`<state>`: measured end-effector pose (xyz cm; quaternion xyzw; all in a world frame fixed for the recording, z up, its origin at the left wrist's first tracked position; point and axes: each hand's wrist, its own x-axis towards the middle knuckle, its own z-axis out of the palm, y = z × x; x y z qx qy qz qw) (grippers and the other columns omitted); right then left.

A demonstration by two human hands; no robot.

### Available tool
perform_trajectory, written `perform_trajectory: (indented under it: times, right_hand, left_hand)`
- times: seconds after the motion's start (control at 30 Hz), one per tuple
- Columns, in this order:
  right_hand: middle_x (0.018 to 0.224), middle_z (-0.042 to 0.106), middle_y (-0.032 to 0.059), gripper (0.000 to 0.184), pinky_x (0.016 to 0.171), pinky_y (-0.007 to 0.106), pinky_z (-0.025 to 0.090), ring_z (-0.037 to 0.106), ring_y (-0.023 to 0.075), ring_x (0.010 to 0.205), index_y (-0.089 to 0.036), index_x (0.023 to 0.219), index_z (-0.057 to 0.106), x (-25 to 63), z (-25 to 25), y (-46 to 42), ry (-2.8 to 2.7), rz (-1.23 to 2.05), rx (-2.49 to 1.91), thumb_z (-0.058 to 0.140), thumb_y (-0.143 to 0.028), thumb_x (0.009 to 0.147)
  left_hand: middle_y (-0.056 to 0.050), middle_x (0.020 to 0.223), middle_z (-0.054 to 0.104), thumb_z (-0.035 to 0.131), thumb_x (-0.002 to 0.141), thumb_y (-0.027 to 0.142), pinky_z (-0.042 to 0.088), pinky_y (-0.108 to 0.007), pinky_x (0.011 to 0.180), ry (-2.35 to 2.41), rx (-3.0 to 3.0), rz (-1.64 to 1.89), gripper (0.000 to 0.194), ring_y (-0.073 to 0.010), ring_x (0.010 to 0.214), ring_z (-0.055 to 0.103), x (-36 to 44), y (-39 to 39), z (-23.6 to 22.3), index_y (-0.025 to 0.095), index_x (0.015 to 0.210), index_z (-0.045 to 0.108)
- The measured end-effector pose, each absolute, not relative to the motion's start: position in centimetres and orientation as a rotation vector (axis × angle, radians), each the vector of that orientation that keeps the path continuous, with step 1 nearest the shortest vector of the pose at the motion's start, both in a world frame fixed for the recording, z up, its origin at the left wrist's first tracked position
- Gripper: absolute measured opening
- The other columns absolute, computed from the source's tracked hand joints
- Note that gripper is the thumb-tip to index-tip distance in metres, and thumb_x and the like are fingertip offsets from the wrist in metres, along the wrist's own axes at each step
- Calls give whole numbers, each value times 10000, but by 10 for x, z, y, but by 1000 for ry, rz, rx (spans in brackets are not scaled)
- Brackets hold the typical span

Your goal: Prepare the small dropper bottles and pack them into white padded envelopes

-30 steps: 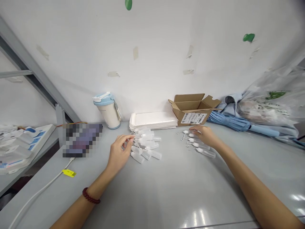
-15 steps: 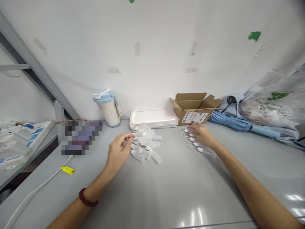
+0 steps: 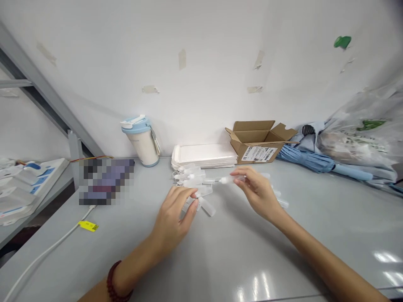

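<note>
A heap of small translucent plastic bottles [image 3: 194, 183] lies on the grey table [image 3: 220, 260]. My left hand [image 3: 172, 217] reaches into the near side of the heap, fingers closed on one lying bottle [image 3: 206, 206]. My right hand [image 3: 257, 191] is raised a little over the table and pinches a white spray nozzle with a thin tube [image 3: 227, 179], its tip pointing left toward the heap. More nozzles [image 3: 280, 200] lie partly hidden behind that hand.
Along the wall stand a blue-lidded tumbler [image 3: 141, 140], a stack of white trays [image 3: 204, 155], an open cardboard box [image 3: 256, 140], a blue umbrella [image 3: 315, 161] and a plastic bag [image 3: 362, 134]. A white cable with a yellow tag [image 3: 88, 226] runs at the left.
My right hand lifted a nozzle off the right-hand group and carried it left toward the bottles. My left hand slid right and down onto the near bottles.
</note>
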<state>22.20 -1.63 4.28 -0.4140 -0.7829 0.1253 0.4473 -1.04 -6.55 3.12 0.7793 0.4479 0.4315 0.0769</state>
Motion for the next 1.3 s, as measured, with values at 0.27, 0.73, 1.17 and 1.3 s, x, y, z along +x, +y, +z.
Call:
perform_trajectory:
  times: [0.27, 0.73, 1.17, 1.3]
  right_hand:
    - [956, 590, 60, 182, 734, 306, 475, 585, 174, 881, -221, 968, 588, 205, 47, -40, -1980, 227, -806, 493, -104, 865]
    - [933, 599, 62, 197, 713, 294, 486, 592, 160, 843, -199, 960, 599, 202, 47, -46, -1975, 276, -744, 513, -67, 843]
    - [923, 603, 61, 195, 693, 319, 482, 591, 179, 842, -223, 936, 599, 202, 48, -46, -1901, 253, -786, 506, -76, 847]
    - [927, 597, 55, 199, 692, 299, 476, 584, 164, 837, -219, 931, 603, 200, 47, -50, -1920, 325, -764, 518, -64, 839]
  left_hand:
    - [-61, 925, 616, 388, 916, 164, 423, -315, 771, 1317, 2289, 1039, 196, -187, 882, 500, -7, -68, 29, 162, 997, 566]
    - [-8, 838, 630, 462, 878, 313, 422, -262, 704, 1316, 1767, 881, 209, -150, 764, 540, -9, -70, 43, 210, 838, 639]
    - [-5, 748, 603, 552, 825, 367, 380, -233, 584, 1159, 1444, 800, 221, -109, 612, 470, -10, -68, 44, 178, 758, 644]
    - [3, 755, 595, 576, 819, 377, 359, -220, 554, 1096, 1264, 859, 216, -78, 554, 404, -13, -66, 42, 178, 816, 660]
